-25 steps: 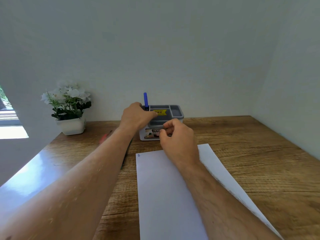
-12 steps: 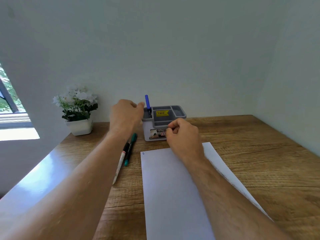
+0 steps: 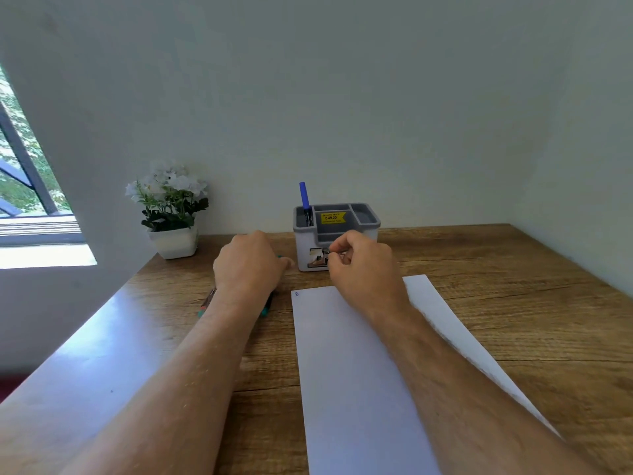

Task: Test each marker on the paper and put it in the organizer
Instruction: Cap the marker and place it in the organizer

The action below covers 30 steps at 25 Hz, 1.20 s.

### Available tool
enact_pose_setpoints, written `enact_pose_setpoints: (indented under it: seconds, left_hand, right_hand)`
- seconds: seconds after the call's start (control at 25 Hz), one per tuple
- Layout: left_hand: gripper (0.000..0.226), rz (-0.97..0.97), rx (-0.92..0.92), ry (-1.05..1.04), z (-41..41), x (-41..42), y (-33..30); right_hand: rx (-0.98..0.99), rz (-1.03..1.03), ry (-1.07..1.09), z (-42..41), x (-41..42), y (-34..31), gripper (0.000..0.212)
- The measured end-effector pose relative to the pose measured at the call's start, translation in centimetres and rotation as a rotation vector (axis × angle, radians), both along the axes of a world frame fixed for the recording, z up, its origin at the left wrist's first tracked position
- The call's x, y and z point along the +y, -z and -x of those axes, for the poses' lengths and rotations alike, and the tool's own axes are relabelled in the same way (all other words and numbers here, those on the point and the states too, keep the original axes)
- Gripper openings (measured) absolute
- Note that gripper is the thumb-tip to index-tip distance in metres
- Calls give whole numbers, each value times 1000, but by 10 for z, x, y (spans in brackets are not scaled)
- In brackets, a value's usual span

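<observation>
A blue marker (image 3: 304, 197) stands upright in the back-left slot of the grey and white organizer (image 3: 369, 219). My left hand (image 3: 249, 266) lies palm down, fingers curled, over a green marker (image 3: 265, 310) that lies on the table left of the organizer. Only the marker's two ends show, so its grip is hidden. A second marker (image 3: 207, 300) peeks out left of my wrist. My right hand (image 3: 363, 269) hovers in front of the organizer with thumb and forefinger pinched; I see nothing in it. The white paper (image 3: 356, 378) has a small blue mark (image 3: 296, 293) at its top-left corner.
A white pot of white flowers (image 3: 172, 214) stands at the back left against the wall. The wooden table (image 3: 513, 303) meets walls at the back and right. A window (image 3: 24, 173) opens at the left.
My left hand came away from the blue marker in the organizer and dropped onto the markers lying on the table. My right hand stayed pinched in front of the organizer.
</observation>
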State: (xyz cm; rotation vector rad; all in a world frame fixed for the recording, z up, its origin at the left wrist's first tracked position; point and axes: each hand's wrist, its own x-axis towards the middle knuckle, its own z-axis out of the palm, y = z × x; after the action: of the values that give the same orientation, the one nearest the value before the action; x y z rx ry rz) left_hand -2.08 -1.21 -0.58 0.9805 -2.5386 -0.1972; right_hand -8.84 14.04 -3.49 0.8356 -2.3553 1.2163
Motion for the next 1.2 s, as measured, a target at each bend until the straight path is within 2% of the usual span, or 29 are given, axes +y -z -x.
enact_pose_setpoints:
  seconds: [0.16,0.4,0.56,0.88,1.08,1.2]
  left_hand:
    - [46,54,-41,-23,4,-2,7]
    - [36,15,-42,-32,10,-5,12]
    - [38,-47,91,-28,8,-4,7]
    - [27,-362,646,78,-12,12,-20]
    - [33,-675,661,306,-9,26,-23]
    - [29,-878,641,468,-8,35,-19]
  right_hand:
    - [-24,-7,-1,1,-1,1,8]
    - [-26,-8,-4,0,0,1,6]
    - [-28,-5,0,-1,0,2,6]
    - [45,62,-81,-8,2,-3,12]
    - [-2,172,-243,-20,6,-10,41]
    - [-46,206,-287,-23,7,-12,49]
